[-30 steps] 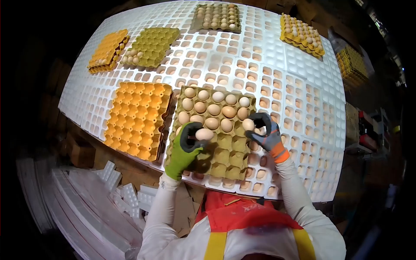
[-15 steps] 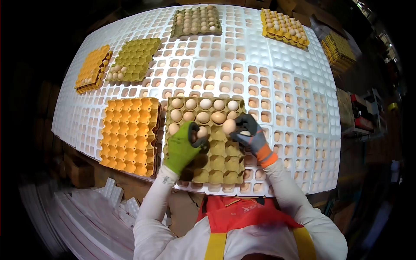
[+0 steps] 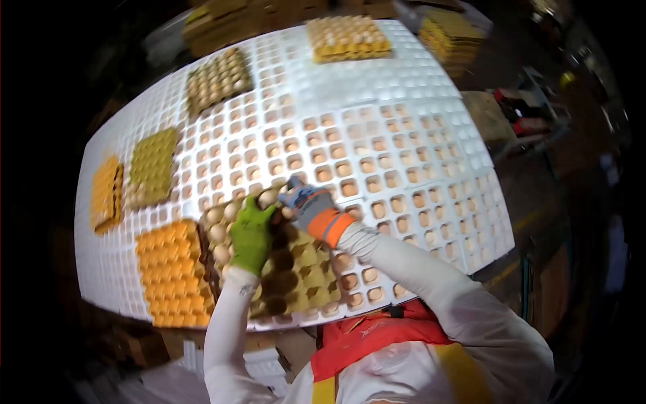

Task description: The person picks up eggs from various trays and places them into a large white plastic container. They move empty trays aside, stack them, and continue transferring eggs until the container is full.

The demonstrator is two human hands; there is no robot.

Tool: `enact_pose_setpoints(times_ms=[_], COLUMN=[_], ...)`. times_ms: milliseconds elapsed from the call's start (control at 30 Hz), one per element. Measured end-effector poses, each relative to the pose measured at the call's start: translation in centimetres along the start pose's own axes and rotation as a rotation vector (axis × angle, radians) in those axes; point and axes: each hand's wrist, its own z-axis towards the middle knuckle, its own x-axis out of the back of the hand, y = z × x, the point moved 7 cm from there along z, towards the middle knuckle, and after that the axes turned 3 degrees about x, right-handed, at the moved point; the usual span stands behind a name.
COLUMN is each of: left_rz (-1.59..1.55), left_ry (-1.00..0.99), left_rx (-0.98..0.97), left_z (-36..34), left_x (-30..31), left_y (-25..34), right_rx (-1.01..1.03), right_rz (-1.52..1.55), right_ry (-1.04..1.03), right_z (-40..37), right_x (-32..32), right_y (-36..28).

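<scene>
My left hand (image 3: 252,237), in a green glove, lies over the left part of a grey-green egg tray (image 3: 296,283). Its forefinger and thumb stand apart, with no egg visible between them. Above the tray's far right part is my right hand (image 3: 311,207), in a grey-blue glove with an orange cuff, its fingers reaching forward. A pale egg (image 3: 288,213) shows just under that hand; whether it is gripped cannot be made out. Brown eggs (image 3: 217,233) fill cups along the tray's far and left sides, while the near cups hold none. The gloves hide some cups.
An orange tray stack (image 3: 173,273) adjoins on the left. White foam trays (image 3: 383,202) with eggs in their pockets cover the table. Farther off are a green tray (image 3: 153,165), another orange stack (image 3: 106,192), a full grey-green tray (image 3: 219,79) and a yellow stack with eggs (image 3: 348,39).
The view has turned and shifted right. My right hand has reached farther forward over the tray. The eggs that showed in both hands no longer show in them.
</scene>
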Motion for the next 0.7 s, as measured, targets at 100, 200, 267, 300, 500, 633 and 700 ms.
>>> enact_pose_setpoints(times_ms=[100, 200, 267, 300, 500, 633, 700], left_rz=[0.056, 0.074, 0.085, -0.016, -0.783, -1.077, -0.924], left_ry=[0.071, -0.084, -0.045, -0.015, -0.116, -0.344, -0.286], left_rx=[-0.071, 0.011, 0.086, 0.104, 0.390, 0.129, -0.156], left_z=[0.8, 1.2, 0.7, 0.6, 4.8, 12.6, 16.1], left_x=[0.2, 1.0, 1.3, 1.1, -5.4, -15.6, -19.7], left_y=[1.7, 2.1, 1.1, 0.4, 9.1, 28.6, 37.5], right_rx=[0.036, -0.114, -0.267, -0.281, -0.601, -0.800, -0.873], right_rz=[0.507, 1.685, 1.948, 1.957, 0.931, -0.101, -0.159], right_ry=[0.325, 0.137, 0.267, 0.347, 0.911, 0.474, 0.343], right_z=[-1.4, -3.8, -8.1, -11.2, -30.8, -34.3, -34.1], right_x=[-0.2, -1.5, 0.8, 2.4, 9.1, 11.6, 11.7], right_y=[3.9, 10.7, 16.6, 20.5, 49.0, 55.2, 55.2])
